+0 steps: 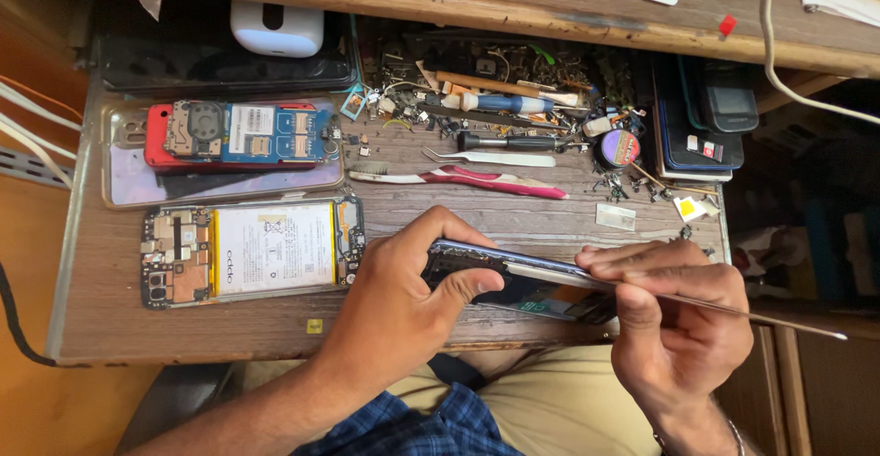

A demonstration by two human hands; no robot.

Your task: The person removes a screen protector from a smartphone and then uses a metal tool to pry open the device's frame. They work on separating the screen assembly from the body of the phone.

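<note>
My left hand (403,286) grips the left end of a dark smartphone (513,282), held on its edge over the front of a wooden work shelf (229,323). My right hand (674,314) holds the phone's right end and pinches a thin metal pry tool (779,318), whose long shaft sticks out to the right. The tool's tip lies along the phone's upper edge, hidden by my fingers.
An opened phone with a white battery (252,250) lies at left, a red and blue opened phone (238,135) behind it. Toothbrush (458,178), tweezers (490,156), screwdrivers (500,103), a solder wire spool (619,149) and small parts clutter the back. Stacked phones (701,121) lie at right.
</note>
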